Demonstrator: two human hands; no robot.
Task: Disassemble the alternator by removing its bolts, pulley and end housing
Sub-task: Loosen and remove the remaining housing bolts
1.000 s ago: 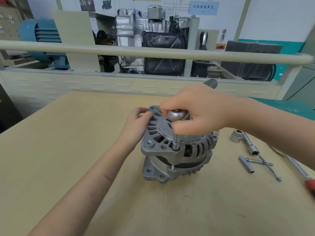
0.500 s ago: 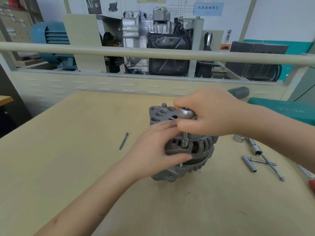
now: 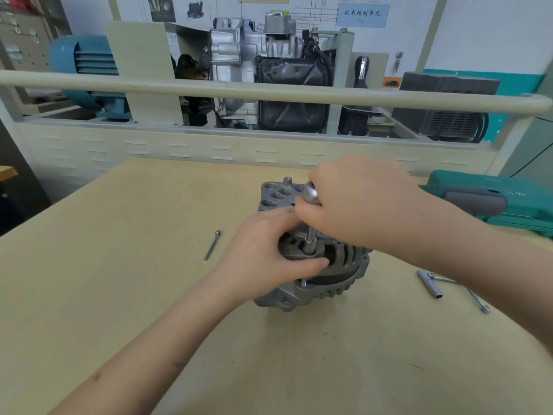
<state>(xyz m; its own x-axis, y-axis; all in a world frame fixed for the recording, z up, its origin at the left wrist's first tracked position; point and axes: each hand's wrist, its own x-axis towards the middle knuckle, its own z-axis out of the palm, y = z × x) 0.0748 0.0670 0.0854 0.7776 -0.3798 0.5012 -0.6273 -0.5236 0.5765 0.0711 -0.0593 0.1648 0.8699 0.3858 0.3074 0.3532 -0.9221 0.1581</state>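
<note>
Alternator (image 3: pixel 311 259) standing on end near the middle of the desk (image 3: pixel 119 295), end housing up, cast mounting lugs low on the near side

Ratchet (image 3: pixel 311 194) with its socket extension (image 3: pixel 310 239) dropped vertically onto a through bolt at the housing rim, near side of the alternator

Right hand (image 3: pixel 359 205) wrapped over the ratchet head, fingers curled round it; the handle itself hidden under the palm

Left hand (image 3: pixel 266 253) clamped on the left flank of the alternator, fingers curled over the housing edge, thumb (image 3: pixel 311 262) just beside the foot of the extension

One long bolt (image 3: pixel 212 245) already out, lying left of the alternator; loose socket (image 3: pixel 429 283) and a thin bar (image 3: pixel 466 290) lying right of it; green case (image 3: pixel 490 202) further right and behind

Risks, as judged from here:

- Socket riding off the bolt head if the extension tilts under a sideways pull; rounded flats likely, and a thumb so close to the extension foot likely pinched
- Alternator rocking or spinning on its narrow base if the left grip slackens while torque goes on; a tall, top-heavy casting, prone to tip toward the near edge of the desk
- Bolt freed but dragged out by the socket and dropped; a round shank rolling away from the alternator across bare desk
- Housing halves springing apart unevenly with the remaining bolts slack, binding on the bearing; number of bolts left impossible to tell, far rim hidden behind the hands
</note>
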